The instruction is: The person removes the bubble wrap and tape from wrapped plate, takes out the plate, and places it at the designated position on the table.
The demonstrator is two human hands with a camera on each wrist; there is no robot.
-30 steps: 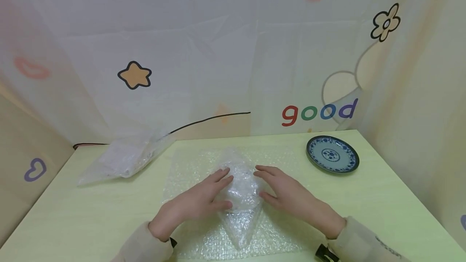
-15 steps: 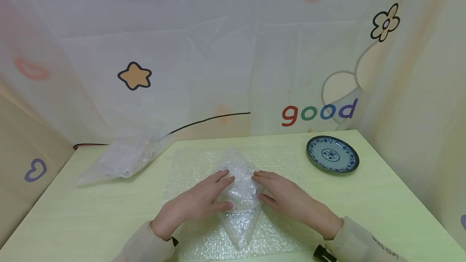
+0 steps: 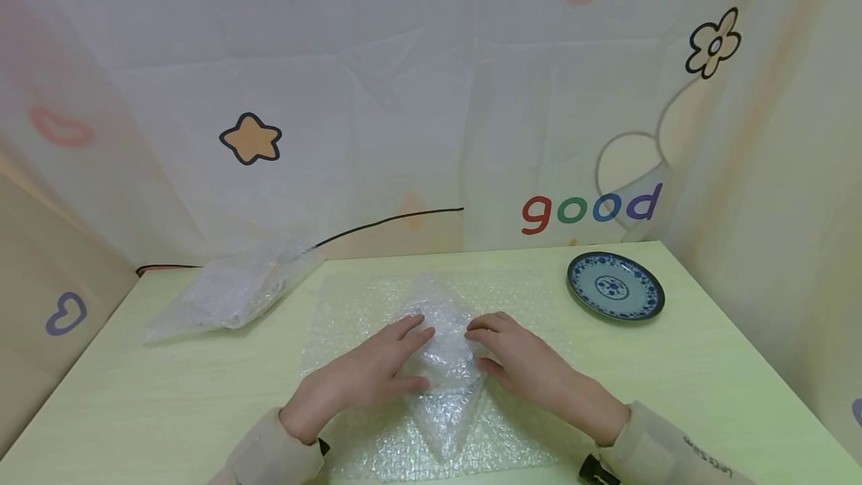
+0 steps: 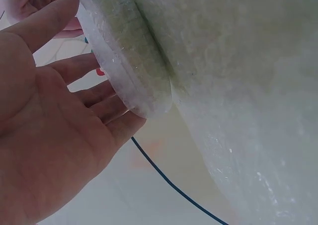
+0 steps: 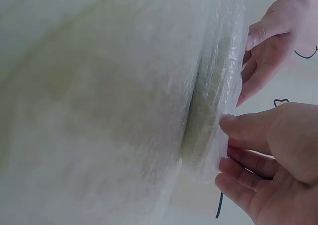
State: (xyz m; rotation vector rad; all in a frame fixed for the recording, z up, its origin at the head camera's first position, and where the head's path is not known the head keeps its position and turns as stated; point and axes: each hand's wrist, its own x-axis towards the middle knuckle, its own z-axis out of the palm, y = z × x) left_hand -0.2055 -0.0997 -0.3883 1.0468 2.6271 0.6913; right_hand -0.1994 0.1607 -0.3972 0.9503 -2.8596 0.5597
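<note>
With left grip (image 3: 372,370) and right grip (image 3: 528,361) unclenched, we are touching the bubble-wrap bundle (image 3: 447,346) from both sides; ideally, we are pressing lightly, evenly.

Compared with a second ago, we see the right hand (image 3: 532,360) slightly closer in on the packet's (image 3: 447,356) right side, its fingers more bent; the right sleeve (image 3: 656,436) has edged toward the packet too.
</note>
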